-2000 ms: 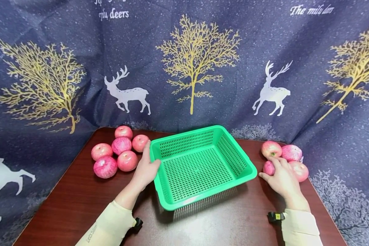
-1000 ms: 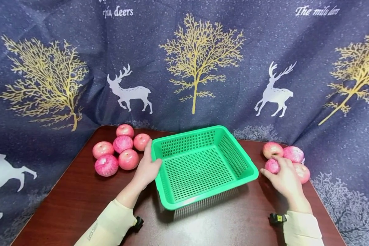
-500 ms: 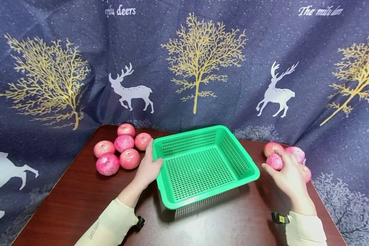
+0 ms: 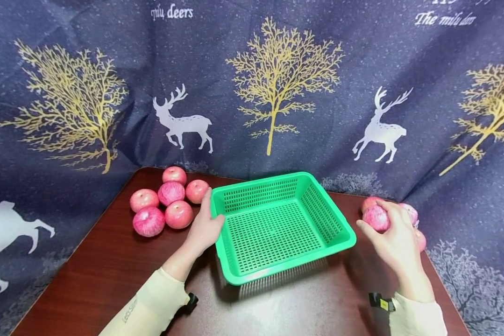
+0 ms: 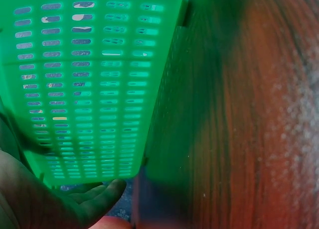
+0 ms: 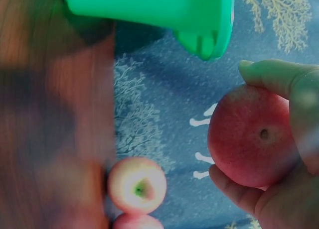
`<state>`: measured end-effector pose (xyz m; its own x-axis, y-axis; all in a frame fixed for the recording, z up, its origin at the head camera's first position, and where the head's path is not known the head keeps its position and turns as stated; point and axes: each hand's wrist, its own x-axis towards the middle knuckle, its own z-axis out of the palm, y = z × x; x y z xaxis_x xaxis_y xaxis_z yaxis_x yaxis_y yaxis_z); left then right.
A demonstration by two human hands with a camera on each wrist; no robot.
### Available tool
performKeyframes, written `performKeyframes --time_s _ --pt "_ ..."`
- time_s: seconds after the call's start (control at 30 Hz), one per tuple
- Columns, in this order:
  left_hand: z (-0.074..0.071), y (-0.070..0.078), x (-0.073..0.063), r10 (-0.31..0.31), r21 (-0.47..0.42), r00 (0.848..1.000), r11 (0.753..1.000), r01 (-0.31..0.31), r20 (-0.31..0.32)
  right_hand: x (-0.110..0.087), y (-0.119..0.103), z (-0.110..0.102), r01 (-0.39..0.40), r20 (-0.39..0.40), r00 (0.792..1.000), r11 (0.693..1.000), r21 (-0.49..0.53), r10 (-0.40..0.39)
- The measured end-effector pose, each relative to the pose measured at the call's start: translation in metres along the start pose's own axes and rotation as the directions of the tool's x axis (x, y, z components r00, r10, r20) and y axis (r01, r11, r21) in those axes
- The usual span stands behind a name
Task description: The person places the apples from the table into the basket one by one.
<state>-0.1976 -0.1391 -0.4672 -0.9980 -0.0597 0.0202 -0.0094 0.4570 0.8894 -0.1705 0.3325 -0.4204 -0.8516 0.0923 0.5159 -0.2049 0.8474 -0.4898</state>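
The green slotted plastic basket (image 4: 273, 233) stands mid-table at a slant, with nothing in it. At its left end my left hand (image 4: 201, 228) grips the rim, the thumb over the inner side. In the left wrist view, fingers (image 5: 102, 201) reach under the basket's slotted wall (image 5: 94, 89). My right hand (image 4: 399, 233) holds a red apple (image 4: 376, 218), thumb on one side and fingers on the other. The right wrist view shows this apple (image 6: 249, 134) raised off the table. Behind and beside that hand are more apples (image 4: 369, 203), partly covered by it.
Several pink-red apples (image 4: 148, 221) sit grouped on the table's left, close to the left hand. The dark reddish wooden table (image 4: 96, 270) ends at a blue curtain (image 4: 235, 140) printed with deer and trees, hanging right behind the basket.
My right hand has gripped the small apple on the right and lifted it from beside the others. The left hand keeps its grip on the basket. The head view has shifted slightly.
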Motion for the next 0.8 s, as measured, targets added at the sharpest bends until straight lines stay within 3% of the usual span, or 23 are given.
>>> performKeyframes --time_s 0.27,0.43,0.8 --pt "0.002 -0.003 0.001 0.030 0.009 0.999 1.000 -0.030 -0.025 -0.002 -0.017 -0.001 0.041 -0.045 0.998 0.999 0.025 -0.040" --pt "0.002 -0.002 0.001 -0.005 -0.004 1.000 1.000 0.005 -0.011 -0.002 -0.024 0.003 0.092 -0.056 0.995 0.993 0.072 -0.088" --pt "0.002 0.000 0.001 -0.017 0.002 1.000 1.000 0.017 -0.008 -0.001 -0.034 0.009 0.177 -0.081 0.982 0.980 0.092 -0.170"
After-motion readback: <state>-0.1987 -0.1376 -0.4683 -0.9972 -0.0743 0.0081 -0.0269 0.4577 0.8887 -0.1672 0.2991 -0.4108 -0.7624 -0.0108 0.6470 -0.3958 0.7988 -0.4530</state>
